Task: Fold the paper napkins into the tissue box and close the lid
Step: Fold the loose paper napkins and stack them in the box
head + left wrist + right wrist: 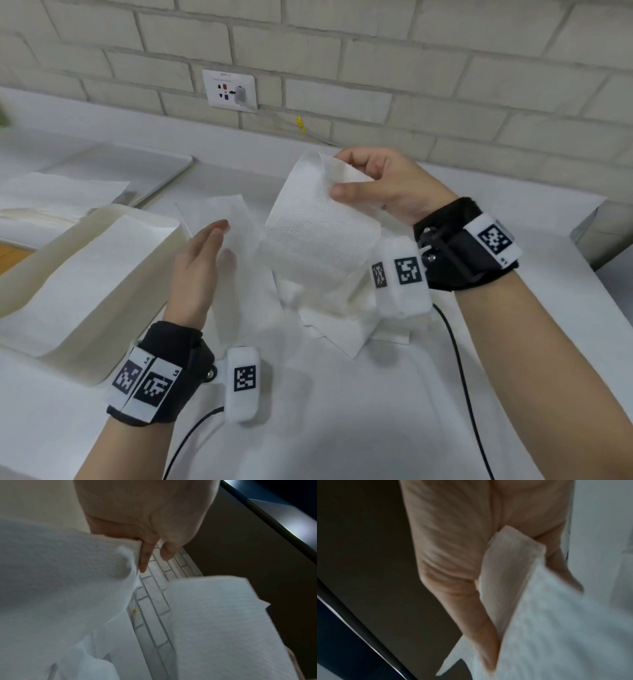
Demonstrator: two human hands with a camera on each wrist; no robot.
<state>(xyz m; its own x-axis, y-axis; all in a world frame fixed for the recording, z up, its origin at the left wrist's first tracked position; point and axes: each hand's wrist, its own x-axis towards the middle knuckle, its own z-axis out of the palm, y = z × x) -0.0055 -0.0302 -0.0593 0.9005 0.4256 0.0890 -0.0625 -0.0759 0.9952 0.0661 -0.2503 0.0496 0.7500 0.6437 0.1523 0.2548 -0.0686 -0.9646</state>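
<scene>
While napkins already line the tissue box (85, 274) at frame left | right hand (387, 185) pinches a napkin (318, 236) aloft | left hand (198, 270) flat, seemingly empty | loose napkins (329, 315) remain, lid unclosed

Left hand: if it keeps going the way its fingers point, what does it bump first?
Probably the flat napkin lying just beyond the left hand; the fingers already overlap its edge, though depth is unclear.
</scene>
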